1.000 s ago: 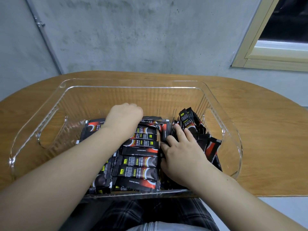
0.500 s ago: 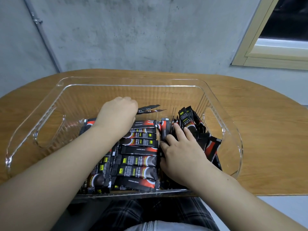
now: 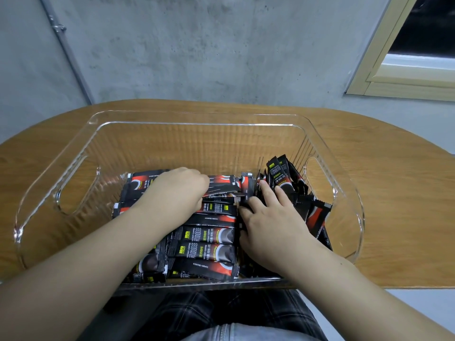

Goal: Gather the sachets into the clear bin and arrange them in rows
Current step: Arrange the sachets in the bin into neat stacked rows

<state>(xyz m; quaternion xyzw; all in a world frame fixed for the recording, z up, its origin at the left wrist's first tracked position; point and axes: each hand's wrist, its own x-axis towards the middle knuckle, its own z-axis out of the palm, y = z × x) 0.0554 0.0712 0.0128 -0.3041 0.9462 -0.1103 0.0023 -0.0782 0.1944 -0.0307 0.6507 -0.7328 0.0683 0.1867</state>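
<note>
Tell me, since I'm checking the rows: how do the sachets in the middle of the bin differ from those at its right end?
The middle sachets lie flat, stacked in a neat column; the right-end sachets stand tilted and jumbled. The left hand grips middle ones; the right hand rests open against the right-end ones. All share black-and-red wrappers inside the clear bin.

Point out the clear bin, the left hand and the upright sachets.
clear bin [image 3: 197, 118]: head view, far rim.
left hand [image 3: 181, 187]: head view, back of hand.
upright sachets [image 3: 279, 174]: head view, printed face.
</note>
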